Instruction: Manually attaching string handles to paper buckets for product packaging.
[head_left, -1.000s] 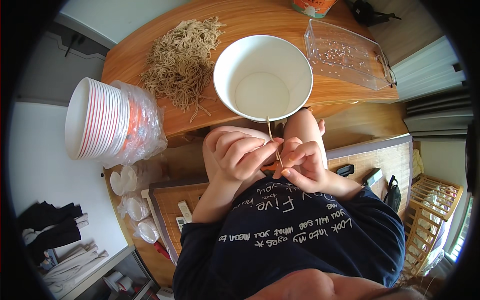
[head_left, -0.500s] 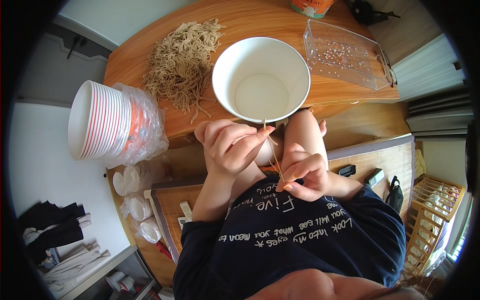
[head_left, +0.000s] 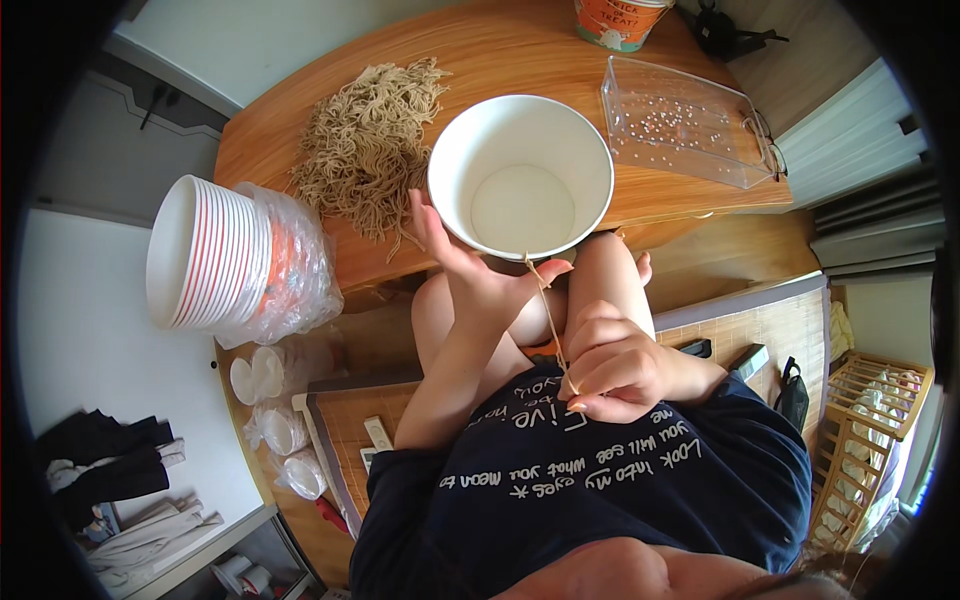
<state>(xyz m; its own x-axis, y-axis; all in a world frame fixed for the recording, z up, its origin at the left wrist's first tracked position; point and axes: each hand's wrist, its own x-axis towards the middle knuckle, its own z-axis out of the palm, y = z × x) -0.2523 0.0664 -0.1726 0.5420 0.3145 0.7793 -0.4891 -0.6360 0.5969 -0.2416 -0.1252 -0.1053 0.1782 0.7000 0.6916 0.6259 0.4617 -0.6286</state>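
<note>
A thin beige string [head_left: 551, 325] runs taut between my hands, over the thumb of my left hand [head_left: 482, 288] and down to my right hand [head_left: 618, 372]. The fingers of my left hand are stretched out and spread, with the thumb pointing right. My right hand is closed, pinching the lower part of the string near my shirt. Just beyond my left hand stands a large white paper bucket [head_left: 500, 140] near the table's front edge. The string's upper end lies across the near rim in view; whether it touches the bucket I cannot tell.
On the wooden table [head_left: 500, 60] lie a tangled heap of beige cords [head_left: 375, 145] and a clear tray [head_left: 690, 172] with small pale beads. A stack of white buckets [head_left: 205, 255] in plastic wrap is at left. An orange bucket [head_left: 615, 20] stands far back.
My left hand has gone from pinching the string to spread fingers, with the string over its thumb. My right hand has curled in further and stays on the string.
</note>
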